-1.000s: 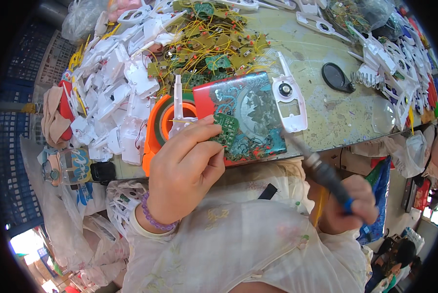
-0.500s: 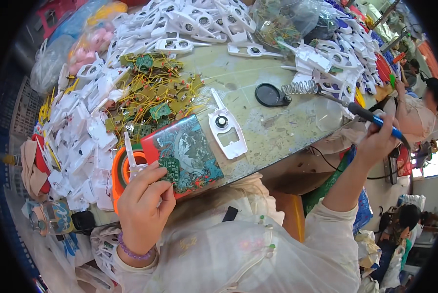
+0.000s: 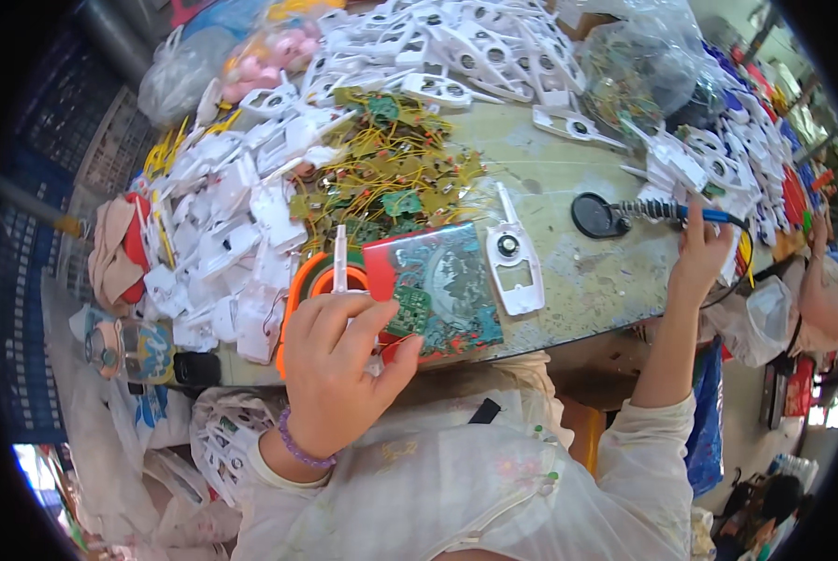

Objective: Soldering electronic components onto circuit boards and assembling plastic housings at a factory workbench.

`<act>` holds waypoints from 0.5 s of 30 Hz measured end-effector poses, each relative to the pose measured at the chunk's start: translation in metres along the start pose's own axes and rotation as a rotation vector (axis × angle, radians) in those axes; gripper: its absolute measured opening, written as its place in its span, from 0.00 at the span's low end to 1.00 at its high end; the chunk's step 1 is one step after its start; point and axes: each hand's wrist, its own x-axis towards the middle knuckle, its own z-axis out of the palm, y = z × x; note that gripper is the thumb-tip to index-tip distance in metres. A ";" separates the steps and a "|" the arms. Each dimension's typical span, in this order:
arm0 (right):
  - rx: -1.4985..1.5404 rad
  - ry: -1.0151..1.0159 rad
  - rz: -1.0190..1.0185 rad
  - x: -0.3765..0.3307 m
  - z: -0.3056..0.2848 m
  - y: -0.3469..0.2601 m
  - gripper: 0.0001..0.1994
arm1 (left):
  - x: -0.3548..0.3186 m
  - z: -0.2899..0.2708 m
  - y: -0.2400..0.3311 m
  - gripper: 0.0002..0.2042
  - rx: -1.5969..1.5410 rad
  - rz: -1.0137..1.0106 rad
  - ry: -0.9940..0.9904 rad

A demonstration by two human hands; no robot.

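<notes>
Far left, well beyond the left fingers: a heap of white plastic casings on the desk. Just behind the left hand: an orange ring-shaped holder, partly hidden by it. The left fingers are parted, thumb and forefinger apart, at the near side of a green circuit board; contact cannot be confirmed. The board lies over a flat red-and-teal piece. Beyond these fingers: a heap of yellow-wired boards, none seen fitted in a casing. Right of them: one white housing, its rectangular window open; judged unfinished. Farther right, the soldering iron sits with its front in a coil holder. The right hand has its fingers at the handle; gripping or loosening cannot be told. Solder joints on the board: too small to verify.
</notes>
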 end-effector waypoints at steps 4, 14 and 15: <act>0.419 0.220 0.050 -0.064 0.003 0.000 0.22 | 0.009 0.007 0.007 0.19 0.142 -0.050 -0.063; 0.551 -0.583 -0.437 -0.167 0.054 -0.055 0.29 | 0.011 0.003 -0.013 0.18 -0.275 -0.103 -0.047; 0.391 -0.726 -0.524 -0.159 0.058 -0.065 0.31 | 0.008 -0.002 -0.021 0.18 -0.399 -0.103 -0.023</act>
